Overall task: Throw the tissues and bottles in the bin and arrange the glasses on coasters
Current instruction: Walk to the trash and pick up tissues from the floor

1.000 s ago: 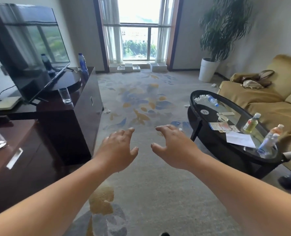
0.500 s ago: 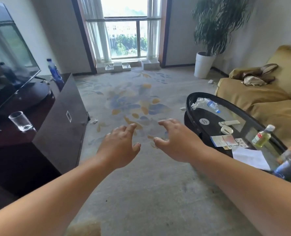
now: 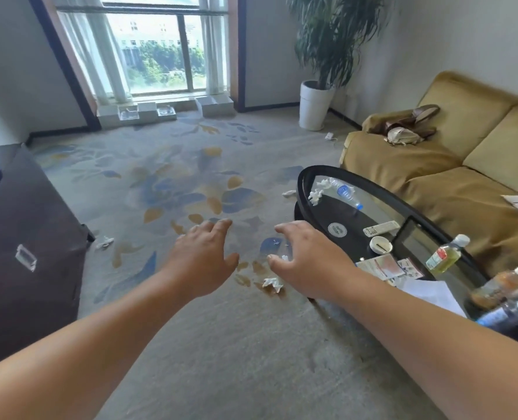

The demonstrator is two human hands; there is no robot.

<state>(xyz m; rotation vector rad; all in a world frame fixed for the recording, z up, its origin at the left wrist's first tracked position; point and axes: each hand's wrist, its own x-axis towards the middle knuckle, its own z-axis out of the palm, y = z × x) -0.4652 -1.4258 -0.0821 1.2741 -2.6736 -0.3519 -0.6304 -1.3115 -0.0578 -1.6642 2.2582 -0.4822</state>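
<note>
My left hand (image 3: 201, 262) and my right hand (image 3: 307, 262) are held out over the carpet, fingers spread, holding nothing. A crumpled tissue (image 3: 272, 284) lies on the carpet just below and between them. Other tissues lie near the cabinet (image 3: 104, 242) and beside the table (image 3: 288, 193). On the oval glass coffee table (image 3: 304, 180) lie a tissue (image 3: 317, 192) and a clear bottle on its side (image 3: 344, 193). A yellow-drink bottle (image 3: 445, 254), an orange-drink bottle (image 3: 498, 287) and a blue bottle (image 3: 506, 313) stand at its near end.
A dark cabinet (image 3: 30, 237) stands at the left. A mustard sofa (image 3: 451, 165) with a bag on it sits behind the table. A potted plant (image 3: 315, 109) stands by the window. Papers, a remote and a round coaster lie on the table.
The view has swung right and forward: the television and the glasses on the cabinet have left the frame. The tissue on the carpet has come into sight between my hands.
</note>
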